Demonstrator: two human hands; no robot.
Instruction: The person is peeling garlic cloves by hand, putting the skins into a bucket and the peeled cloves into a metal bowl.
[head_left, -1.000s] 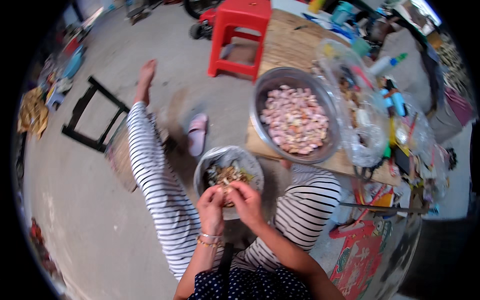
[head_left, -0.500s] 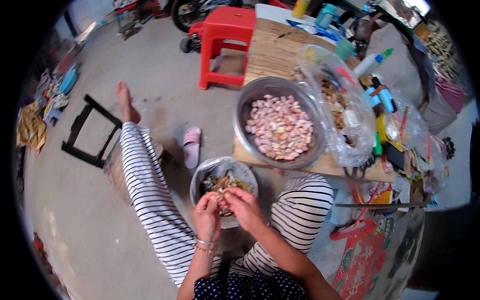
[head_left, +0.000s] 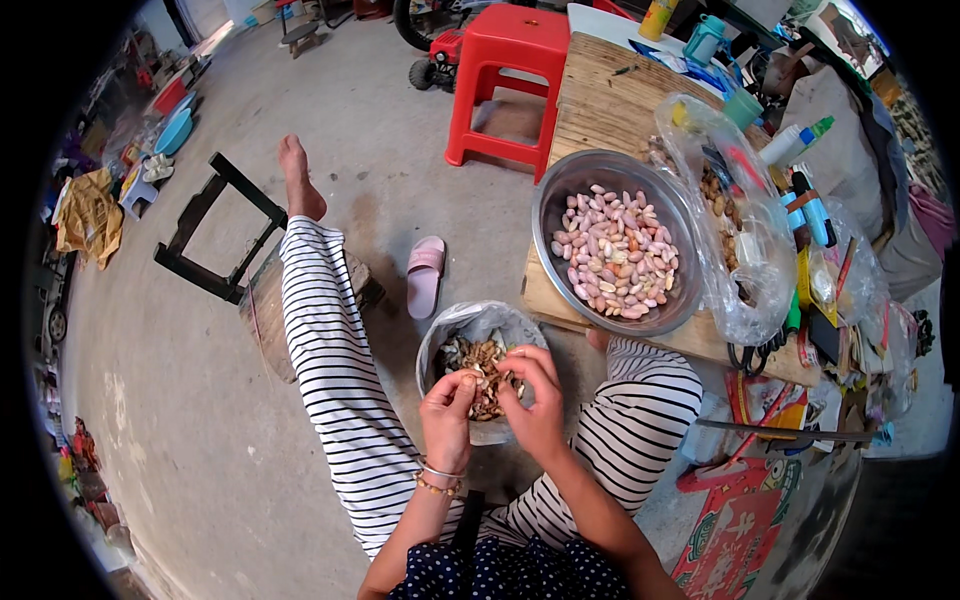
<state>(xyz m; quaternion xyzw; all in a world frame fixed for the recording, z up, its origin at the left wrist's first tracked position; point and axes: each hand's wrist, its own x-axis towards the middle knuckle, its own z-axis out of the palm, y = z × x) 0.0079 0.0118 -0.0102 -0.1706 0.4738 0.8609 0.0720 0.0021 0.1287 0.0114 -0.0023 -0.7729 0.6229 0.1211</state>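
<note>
My left hand (head_left: 448,412) is closed in a pinch on a small peanut piece (head_left: 473,379), above a bag-lined bucket (head_left: 428,352) of brown shells and scraps (head_left: 484,405) between my legs. My right hand (head_left: 535,400) is just to the right, fingers curled inward over the same bucket; whatever it holds is too small to make out. A steel bowl (head_left: 555,280) of pink shelled peanuts (head_left: 615,250) rests on the wooden table's near edge, beside a plastic bag (head_left: 755,300) of unshelled peanuts.
Right: table (head_left: 590,90) with bottles (head_left: 815,205), tools and clutter. Behind: red stool (head_left: 510,35), toy vehicle (head_left: 445,65). Left: dark chair (head_left: 195,235) on a wooden seat, pink slipper (head_left: 423,280), basins (head_left: 175,130), brown paper (head_left: 90,215). My striped-trousered legs (head_left: 330,380) flank the bucket.
My right hand's fingers have drawn slightly apart from my left's, to the right, where earlier both pinched together. The camera's view has shifted slightly.
</note>
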